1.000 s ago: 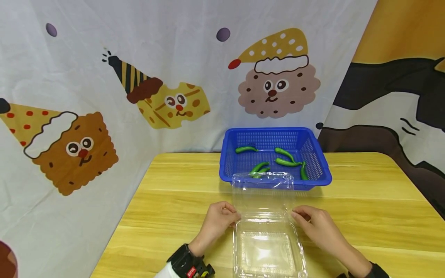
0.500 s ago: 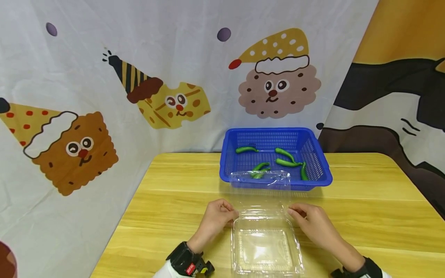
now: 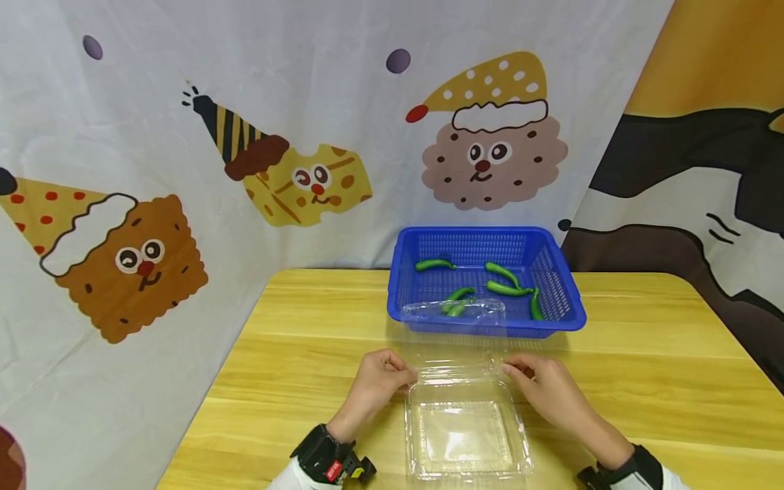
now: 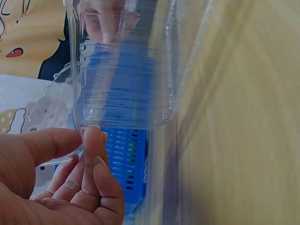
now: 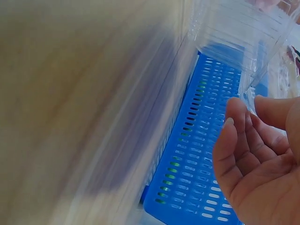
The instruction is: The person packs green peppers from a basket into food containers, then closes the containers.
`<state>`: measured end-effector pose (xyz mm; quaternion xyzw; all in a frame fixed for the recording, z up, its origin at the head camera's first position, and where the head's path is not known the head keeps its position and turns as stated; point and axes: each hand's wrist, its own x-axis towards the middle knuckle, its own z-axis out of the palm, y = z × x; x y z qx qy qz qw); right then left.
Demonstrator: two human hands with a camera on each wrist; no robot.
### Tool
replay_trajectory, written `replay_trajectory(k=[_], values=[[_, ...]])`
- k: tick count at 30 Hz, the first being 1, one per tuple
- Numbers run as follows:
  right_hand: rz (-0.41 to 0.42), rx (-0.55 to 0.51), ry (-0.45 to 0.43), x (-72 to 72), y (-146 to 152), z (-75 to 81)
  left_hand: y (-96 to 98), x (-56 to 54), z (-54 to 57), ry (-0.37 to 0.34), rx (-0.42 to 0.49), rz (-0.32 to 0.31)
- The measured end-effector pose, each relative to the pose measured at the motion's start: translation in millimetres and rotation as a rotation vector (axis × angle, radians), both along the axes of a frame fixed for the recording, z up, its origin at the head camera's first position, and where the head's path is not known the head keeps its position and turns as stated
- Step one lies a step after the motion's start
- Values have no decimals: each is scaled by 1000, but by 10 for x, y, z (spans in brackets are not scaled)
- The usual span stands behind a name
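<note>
A clear plastic clamshell container (image 3: 461,435) lies with its lid raised on the far side, in front of me in the head view. My left hand (image 3: 381,378) pinches its left edge near the hinge between thumb and fingertips. On the opposite side, my right hand (image 3: 542,384) pinches the right edge at the same height. The left wrist view shows the left thumb and index finger (image 4: 96,145) gripping the thin plastic rim. In the right wrist view the right thumb (image 5: 274,111) and fingers meet at the container's edge. Through the clear lid part of the basket shows.
A blue plastic basket (image 3: 486,327) stands at the back of the wooden table (image 3: 294,381), holding several green chili peppers (image 3: 505,288). The lid overlaps its front rim in the head view. Behind the table hangs a cartoon-printed cloth (image 3: 343,82).
Both hands have shifted the clear container slightly away from me and a little to the left. The basket and peppers stay in place.
</note>
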<state>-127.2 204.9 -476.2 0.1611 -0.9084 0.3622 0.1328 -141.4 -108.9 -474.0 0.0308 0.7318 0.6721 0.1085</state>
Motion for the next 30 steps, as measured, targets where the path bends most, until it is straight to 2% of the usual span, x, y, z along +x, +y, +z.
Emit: replay_trajectory(k=[5, 9, 17, 24, 30], values=[[-9, 36, -40, -14, 10, 32, -19, -1, -10, -5, 13, 3], [-24, 68, -30, -26, 66, 114, -34, -6, -26, -18, 21, 13], [-7, 78, 24, -118, 264, 501, -43, -13, -42, -21, 41, 22], [-19, 93, 118, -291, 443, 758, -46, -2, -40, -20, 64, 4], [13, 82, 212, -519, 522, 878, -52, -7, -38, -14, 42, 14]])
